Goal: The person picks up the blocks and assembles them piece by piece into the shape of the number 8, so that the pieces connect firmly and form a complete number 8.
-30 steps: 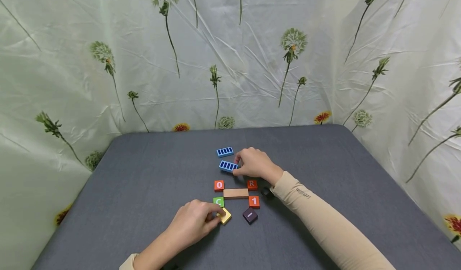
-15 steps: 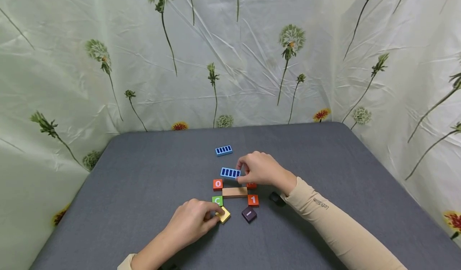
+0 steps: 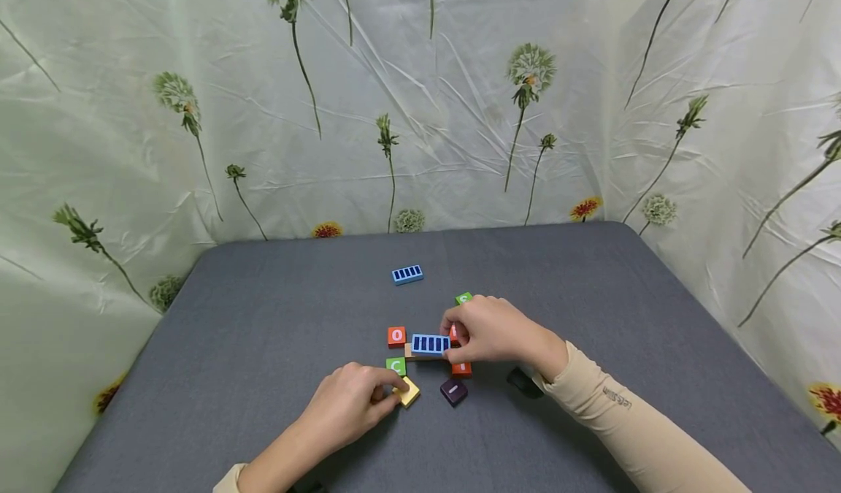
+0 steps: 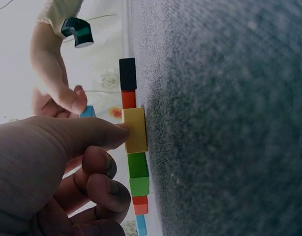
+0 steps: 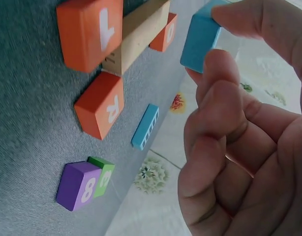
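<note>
My right hand (image 3: 496, 330) pinches a blue block with dark stripes (image 3: 430, 345) by its right end. In the right wrist view this blue block (image 5: 199, 44) hangs above the table, apart from the tan wooden plank (image 5: 138, 32). The plank lies between orange and green letter blocks, with O (image 3: 396, 336) and C (image 3: 396, 366) at its left and R (image 5: 99, 105) and 1 (image 5: 89, 32) at its right. My left hand (image 3: 355, 402) grips a yellow block (image 3: 409, 394) standing by the C block. Its thumb presses the yellow block's (image 4: 135, 130) side in the left wrist view.
A dark purple block (image 3: 454, 391) sits right of the yellow one. Farther back lies a second striped blue block (image 3: 407, 274). Behind my right hand are a green block (image 3: 463, 298) and a purple 8 block (image 5: 75, 187). A flowered curtain (image 3: 420, 113) hangs behind the grey table (image 3: 296, 296).
My right hand has brought the striped blue block toward me, from the far side of the letter blocks to above the plank. My left hand has stayed at the yellow block.
</note>
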A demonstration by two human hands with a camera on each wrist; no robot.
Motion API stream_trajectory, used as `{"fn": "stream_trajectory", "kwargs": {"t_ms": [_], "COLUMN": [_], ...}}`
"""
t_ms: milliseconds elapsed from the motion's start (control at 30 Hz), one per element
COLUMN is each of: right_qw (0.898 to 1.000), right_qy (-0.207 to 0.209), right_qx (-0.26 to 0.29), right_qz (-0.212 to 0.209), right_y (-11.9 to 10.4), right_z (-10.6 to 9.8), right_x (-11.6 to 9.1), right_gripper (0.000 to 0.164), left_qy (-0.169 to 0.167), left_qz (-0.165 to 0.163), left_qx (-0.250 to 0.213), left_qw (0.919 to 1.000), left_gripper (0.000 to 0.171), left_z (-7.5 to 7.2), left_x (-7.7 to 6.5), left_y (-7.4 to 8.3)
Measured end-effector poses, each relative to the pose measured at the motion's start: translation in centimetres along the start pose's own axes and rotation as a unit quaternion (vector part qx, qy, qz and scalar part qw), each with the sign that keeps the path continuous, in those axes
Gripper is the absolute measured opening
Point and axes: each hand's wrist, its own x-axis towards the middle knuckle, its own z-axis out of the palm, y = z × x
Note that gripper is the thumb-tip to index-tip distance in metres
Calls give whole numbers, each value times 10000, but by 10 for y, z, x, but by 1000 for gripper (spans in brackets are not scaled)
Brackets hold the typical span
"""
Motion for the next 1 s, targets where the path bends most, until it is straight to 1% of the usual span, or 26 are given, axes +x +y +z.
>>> {"fn": "stream_trajectory", "kwargs": {"t_ms": [200, 267, 533, 700, 800, 1000], "right_qw": [9995, 9993, 9985, 9975, 9969, 9959], "right_qy": [-228, -257, -378, -560, -636, -743], "right_qx": [218, 214, 200, 191, 184, 93], "right_qz": [-92, -145, -335, -375, -428, -502], "right_y": [-2, -3, -11, -16, -19, -23], "right_z": [5, 7, 14, 18, 20, 28], "right_x": [-11, -13, -23, -28, -30, -31], "right_gripper": [15, 16, 17, 19, 20, 20], "left_qy": [101, 123, -45, -116, -125, -21], "left_qz": [86, 82, -50, -91, -86, -41], "left_qx": [-20, -4, -59, -101, -114, -66], "left_qw": [9999, 9999, 10000, 9998, 9998, 10000], "left_gripper": [15, 15, 12, 11, 11, 11], "left_z": [1, 1, 1, 0, 0, 0], "left_x": [-1, -1, 0, 1, 1, 0], "left_y": [0, 0, 0, 0, 1, 1]}}
